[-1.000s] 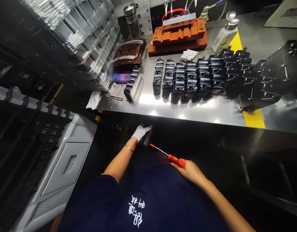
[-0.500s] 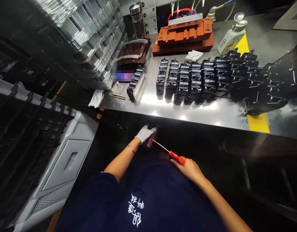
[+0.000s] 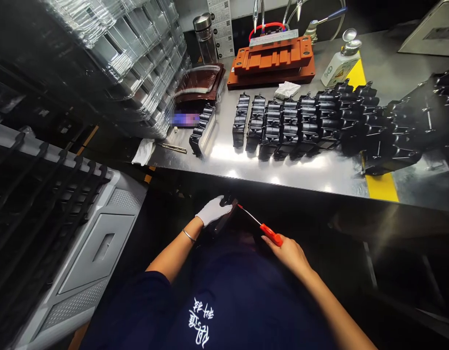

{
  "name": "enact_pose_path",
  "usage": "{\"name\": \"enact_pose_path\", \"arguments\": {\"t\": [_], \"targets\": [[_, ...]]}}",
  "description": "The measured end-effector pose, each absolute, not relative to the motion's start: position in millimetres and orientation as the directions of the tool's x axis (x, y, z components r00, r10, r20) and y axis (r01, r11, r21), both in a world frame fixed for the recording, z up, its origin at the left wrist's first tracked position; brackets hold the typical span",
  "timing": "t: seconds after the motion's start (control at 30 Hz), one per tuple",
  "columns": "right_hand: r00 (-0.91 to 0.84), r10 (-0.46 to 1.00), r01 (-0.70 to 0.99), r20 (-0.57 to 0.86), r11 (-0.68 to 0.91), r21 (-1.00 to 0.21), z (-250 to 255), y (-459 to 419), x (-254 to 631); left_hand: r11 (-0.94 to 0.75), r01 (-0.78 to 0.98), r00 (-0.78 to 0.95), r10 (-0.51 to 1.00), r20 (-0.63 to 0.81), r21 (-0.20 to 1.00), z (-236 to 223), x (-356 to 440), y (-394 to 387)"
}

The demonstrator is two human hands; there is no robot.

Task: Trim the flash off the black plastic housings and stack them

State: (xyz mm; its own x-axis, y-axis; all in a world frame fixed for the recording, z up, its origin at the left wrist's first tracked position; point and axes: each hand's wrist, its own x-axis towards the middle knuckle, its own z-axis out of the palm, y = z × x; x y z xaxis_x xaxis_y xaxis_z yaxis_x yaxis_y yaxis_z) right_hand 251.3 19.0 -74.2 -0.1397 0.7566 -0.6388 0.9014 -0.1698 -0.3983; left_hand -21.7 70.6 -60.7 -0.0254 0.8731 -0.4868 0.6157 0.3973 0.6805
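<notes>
My left hand (image 3: 214, 210), in a white glove, is closed around a dark block-shaped part (image 3: 226, 217) below the table's front edge. Much of that part sinks into the dark background. Bare and wrapped round a red handle, my right hand (image 3: 288, 250) holds a red-handled tool (image 3: 271, 234) with a thin metal shaft and a small red tip. The tip is at the upper right end of the dark part; whether it touches, I cannot tell. Above my hands, one black ribbed part (image 3: 202, 130) stands on the metal table (image 3: 242, 170), apart from a row of similar black parts (image 3: 273, 129).
Stacked clear plastic trays (image 3: 136, 63) rise at the left, above a grey crate (image 3: 96, 248). An orange fixture (image 3: 271, 61), a white bottle (image 3: 339, 65), a crumpled white cloth (image 3: 287, 90) and a glass flask (image 3: 206, 39) stand at the back. Metal tweezers (image 3: 173, 148) lie near the front edge.
The dark part has turned in my left hand, which has shifted slightly left and down. The tool's tip has moved from the part's lower face to its upper right end.
</notes>
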Motion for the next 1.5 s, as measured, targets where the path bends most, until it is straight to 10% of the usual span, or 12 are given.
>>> {"name": "enact_pose_path", "arguments": {"t": [0.3,0.47,0.83,1.27,1.5], "targets": [[-0.35,0.734,0.783,-0.582,-0.111,-0.611,-86,14,266,0.34,0.638,0.175,0.81,-0.56,0.691,15,-58,60],[-0.337,0.756,0.78,-0.561,-0.109,-0.616,-88,12,268,0.188,0.499,0.08,0.962,-0.261,0.846,97,-74,118],[-0.341,0.791,0.74,-0.508,-0.108,-0.663,-71,-11,254,0.106,0.9,-0.141,0.989,0.053,0.422,111,-17,298],[-0.38,0.767,0.728,-0.517,-0.097,-0.679,-76,3,256,0.187,0.977,-0.182,0.981,-0.063,0.102,104,-51,204],[-0.408,0.748,0.723,-0.523,-0.086,-0.686,-79,18,259,0.206,0.855,-0.104,0.967,-0.232,0.476,104,-53,150]]}}
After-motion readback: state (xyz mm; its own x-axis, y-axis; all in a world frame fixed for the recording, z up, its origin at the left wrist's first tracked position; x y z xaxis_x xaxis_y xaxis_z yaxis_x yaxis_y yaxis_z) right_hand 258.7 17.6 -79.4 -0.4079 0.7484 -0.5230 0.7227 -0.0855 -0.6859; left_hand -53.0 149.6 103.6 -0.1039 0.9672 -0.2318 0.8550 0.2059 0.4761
